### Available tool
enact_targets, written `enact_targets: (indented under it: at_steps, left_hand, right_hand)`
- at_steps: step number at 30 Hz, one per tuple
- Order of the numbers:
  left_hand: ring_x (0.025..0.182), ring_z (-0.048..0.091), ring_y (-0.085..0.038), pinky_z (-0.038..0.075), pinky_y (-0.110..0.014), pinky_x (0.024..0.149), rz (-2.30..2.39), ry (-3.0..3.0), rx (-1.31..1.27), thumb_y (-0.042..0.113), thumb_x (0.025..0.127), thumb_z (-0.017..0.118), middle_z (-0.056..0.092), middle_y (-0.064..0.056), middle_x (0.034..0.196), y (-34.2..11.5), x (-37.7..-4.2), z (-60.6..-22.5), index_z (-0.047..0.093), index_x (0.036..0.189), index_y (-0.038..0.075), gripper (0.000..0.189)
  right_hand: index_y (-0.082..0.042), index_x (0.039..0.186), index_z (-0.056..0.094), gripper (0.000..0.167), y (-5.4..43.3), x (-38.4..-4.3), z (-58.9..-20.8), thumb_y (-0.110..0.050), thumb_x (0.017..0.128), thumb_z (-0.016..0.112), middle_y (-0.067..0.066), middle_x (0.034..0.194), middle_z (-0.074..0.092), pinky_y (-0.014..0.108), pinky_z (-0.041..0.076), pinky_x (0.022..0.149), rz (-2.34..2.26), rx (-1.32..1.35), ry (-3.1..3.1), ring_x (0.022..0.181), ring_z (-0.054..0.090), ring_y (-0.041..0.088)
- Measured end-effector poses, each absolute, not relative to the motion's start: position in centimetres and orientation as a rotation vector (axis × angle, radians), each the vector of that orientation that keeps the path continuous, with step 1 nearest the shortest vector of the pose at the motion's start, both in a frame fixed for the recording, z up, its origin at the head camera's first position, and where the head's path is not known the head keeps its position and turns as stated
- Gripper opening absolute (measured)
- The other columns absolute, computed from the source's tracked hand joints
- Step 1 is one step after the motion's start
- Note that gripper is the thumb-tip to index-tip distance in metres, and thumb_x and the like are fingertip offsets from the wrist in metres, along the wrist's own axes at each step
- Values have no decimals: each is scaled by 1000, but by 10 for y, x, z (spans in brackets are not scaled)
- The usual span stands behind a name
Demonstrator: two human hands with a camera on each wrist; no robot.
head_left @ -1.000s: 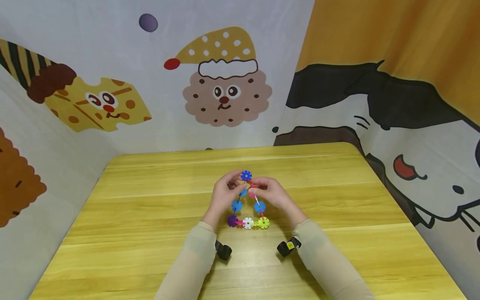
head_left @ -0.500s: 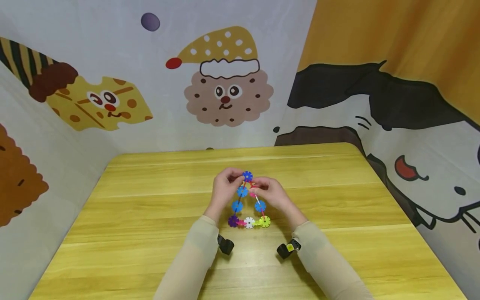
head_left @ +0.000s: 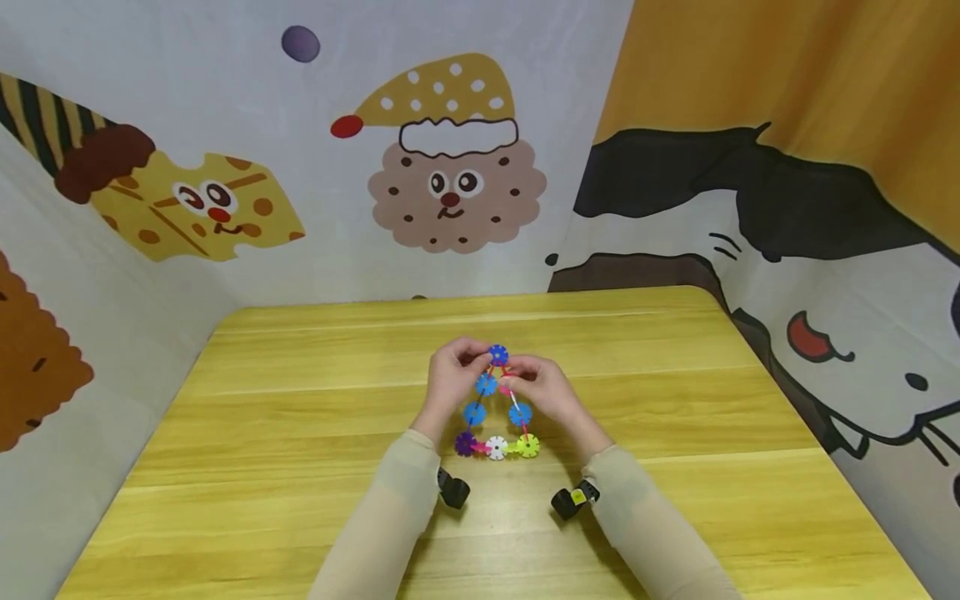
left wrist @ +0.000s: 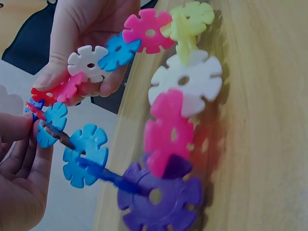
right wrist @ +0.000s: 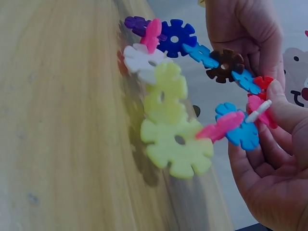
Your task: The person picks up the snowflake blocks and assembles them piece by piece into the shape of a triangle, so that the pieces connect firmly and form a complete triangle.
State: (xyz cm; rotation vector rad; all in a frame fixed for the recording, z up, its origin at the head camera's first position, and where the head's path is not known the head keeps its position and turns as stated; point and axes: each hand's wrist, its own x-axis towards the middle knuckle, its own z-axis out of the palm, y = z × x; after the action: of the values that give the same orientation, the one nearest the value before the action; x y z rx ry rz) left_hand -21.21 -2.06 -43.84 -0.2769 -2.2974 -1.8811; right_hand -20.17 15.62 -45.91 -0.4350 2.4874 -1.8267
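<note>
A triangle of interlocking snowflake discs [head_left: 497, 447] stands in front of me, its bottom row at the table. Its corners are a dark blue disc [head_left: 498, 355] on top, a purple disc [left wrist: 161, 204] and a yellow disc [right wrist: 178, 149]. My left hand [head_left: 452, 377] pinches the chain at the top, thumb and fingers at the dark blue disc. Just below its fingertips is a light blue disc [head_left: 486, 384]. With thumb and fingers, my right hand [head_left: 546, 386] pinches a red and pink disc pair [left wrist: 57, 91] on the right side. Fingers partly hide the top joint.
The wooden table [head_left: 262, 467] extends around the hands on all sides. Behind it hangs a cloth backdrop [head_left: 315, 208] printed with cartoon figures. Each wrist carries a small black camera, the left camera [head_left: 453, 490] and the right camera [head_left: 567, 502], close above the table.
My left thumb and fingers have moved up from the light blue disc to the dark blue top disc, uncovering the light blue one. The top has shifted slightly right. My right hand keeps its pinch.
</note>
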Motion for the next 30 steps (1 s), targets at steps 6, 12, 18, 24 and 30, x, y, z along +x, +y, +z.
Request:
enact_targets:
  at_steps: [6, 12, 18, 24, 30]
  left_hand:
    - [75, 64, -15, 56, -26, 71, -1924, -2261, -256, -4, 86, 73, 71, -11, 85, -22, -214, -442, 73, 94, -3, 8]
    - [76, 65, -15, 58, -27, 71, -2019, -2210, -215, -6, 86, 72, 70, -15, 88, -25, -217, -444, 72, 96, -6, 11]
    - [76, 65, -15, 59, -27, 72, -2049, -2230, -148, -7, 86, 71, 70, -15, 90, -30, -221, -448, 71, 98, -6, 12]
    - [77, 65, -17, 58, -28, 73, -2004, -2300, -120, -5, 86, 72, 70, -14, 90, -31, -225, -454, 72, 97, -4, 11]
    - [84, 67, -21, 58, -29, 76, -1958, -2382, -136, -4, 86, 72, 71, -12, 93, -33, -227, -461, 73, 102, -2, 16]
  right_hand:
    - [9, 123, 62, 36, 165, -202, -463, -5, 91, 70, 18, 100, 71, 26, 55, 79, -1827, -479, 2419, 87, 66, 16]
    - [9, 123, 61, 36, 181, -194, -468, -9, 93, 69, 17, 104, 69, 29, 57, 80, -1743, -465, 2378, 91, 65, 20]
    - [9, 121, 61, 34, 192, -185, -469, -7, 93, 69, 14, 97, 68, 34, 59, 70, -1670, -425, 2271, 81, 67, 25]
    - [12, 113, 62, 25, 191, -181, -473, -2, 93, 66, 13, 93, 68, 36, 60, 73, -1658, -392, 2198, 78, 67, 23]
    - [13, 109, 61, 20, 189, -183, -478, 3, 92, 64, 13, 90, 68, 34, 60, 74, -1682, -316, 2208, 76, 67, 20]
